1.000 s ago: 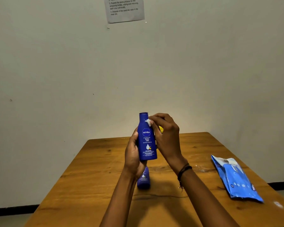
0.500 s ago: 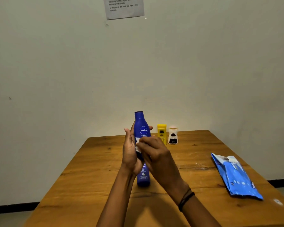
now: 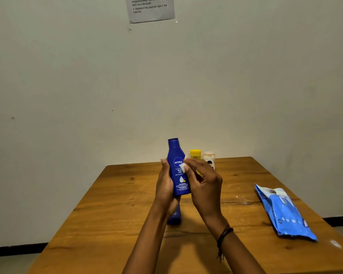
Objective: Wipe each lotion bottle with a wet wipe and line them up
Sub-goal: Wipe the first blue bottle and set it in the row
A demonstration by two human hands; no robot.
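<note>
- Step in hand: wiping the blue lotion bottle (image 3: 178,180), judged from the wipe lying against its label. The line-up has not yet been done for this bottle.
- Location of the workpiece: the bottle is upright in the air above the middle of the counter (image 3: 117,204), cap end up and label toward me.
- Left hand (image 3: 165,187): closed around the lower body of the bottle from its 9 o'clock side. The fingers run up along that side and the palm carries the weight.
- Right hand (image 3: 205,184): fingertips pinch a small folded wet wipe (image 3: 184,167) and press it against the label at the bottle's 3 o'clock edge. The remaining fingers are loosely curled and hold nothing else.
- Other bottles: a second blue bottle (image 3: 174,218) stands on the counter directly under my left wrist, partly hidden. A yellow bottle (image 3: 195,153) and a white bottle (image 3: 209,157) stand side by side at 12 o'clock near the far edge. I cannot tell whether any of them has been wiped.
- Wipe pack (image 3: 283,212): lies flat at 3 o'clock, well apart from both hands.
- Next move, as a judgement: rotate the bottle in my left hand so the wipe reaches the unwiped sides and the neck. Then set it down in line with the bottles at 12 o'clock.
- Caution: a wet surface may slip, so my left hand must grip firmly while turning.
</note>
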